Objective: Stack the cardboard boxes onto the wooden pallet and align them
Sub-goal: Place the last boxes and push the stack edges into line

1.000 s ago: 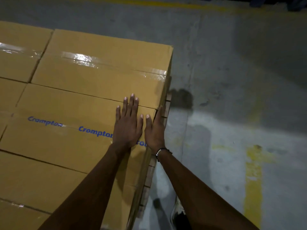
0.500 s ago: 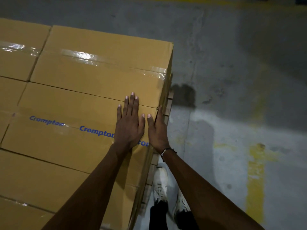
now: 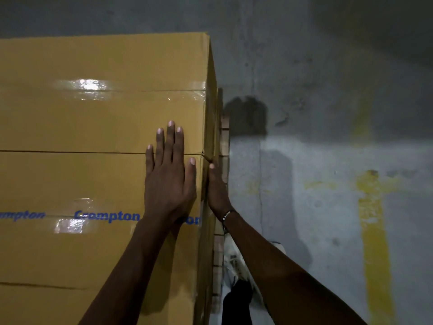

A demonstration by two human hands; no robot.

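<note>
A: Three cardboard box tops are countable on the stack: the far box (image 3: 105, 66), the branded box (image 3: 70, 184) printed "Crompton" in blue, and a near box (image 3: 35, 306) cut off by the lower frame edge. Two seams separate them. One wooden pallet (image 3: 224, 146) is visible as a narrow strip of slats below the stack's right side face.

B: State the edges and the free room.

A: Taking the branded box as landmark: its right top edge lines up with the right edge of the far box, and the seam between them meets that edge at one corner. To the right of this edge lies open concrete floor (image 3: 316, 160) with one yellow painted line (image 3: 375, 242). A white shoe (image 3: 236, 261) stands on the floor just beside the pallet strip.

B: Hand positions relative to the branded box?

A: The left hand (image 3: 168, 181) lies flat, palm down, on the box top near its right edge; the fingertips (image 3: 171, 124) extend across the seam onto the far box. The right hand (image 3: 216, 188) is pressed flat against the box's right side face, thumb at the top corner. One beaded bracelet (image 3: 226, 215) sits on that wrist. Neither hand grips anything; both are extended and pressing.
</note>
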